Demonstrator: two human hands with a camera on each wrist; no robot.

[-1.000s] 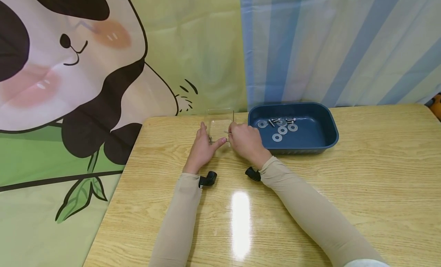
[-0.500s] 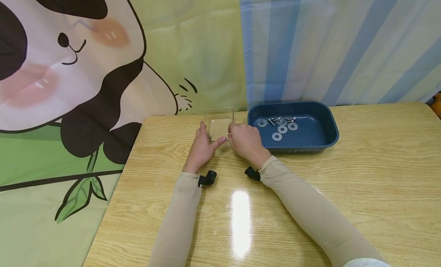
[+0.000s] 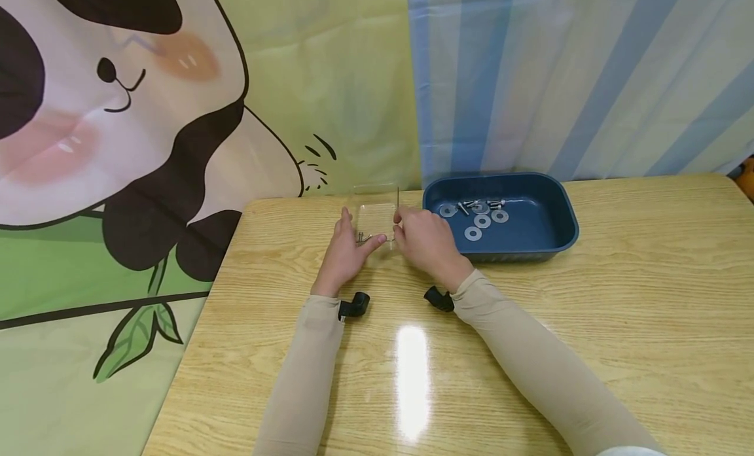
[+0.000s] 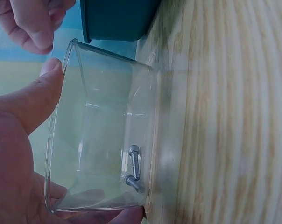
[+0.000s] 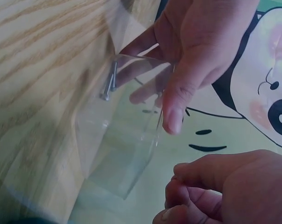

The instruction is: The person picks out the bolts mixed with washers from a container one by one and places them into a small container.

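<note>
My left hand [image 3: 343, 256] grips a clear plastic box [image 4: 101, 121] at the back left of the table, thumb along its near rim and fingers behind its left side. Two silver socket-head bolts [image 4: 135, 161] lie together inside it, near the wall at the fingers. My right hand [image 3: 429, 243] hovers just right of the box's open top, fingers loosely curled and nothing showing between them. In the left wrist view, its fingertips [image 4: 43, 41] hang close to my left thumb, apart from the rim.
A blue tray [image 3: 538, 214] stands right of the box, close behind my right hand. Inside are several flat washers [image 3: 473, 233] and a cluster of bolts [image 3: 463, 209]. A printed curtain [image 3: 330, 83] hangs along the table's back edge [image 3: 642, 181].
A bolt in my right fingers has been let go, and a second bolt now lies in the box. My right hand has drawn slightly to the right; the left stays in place.
</note>
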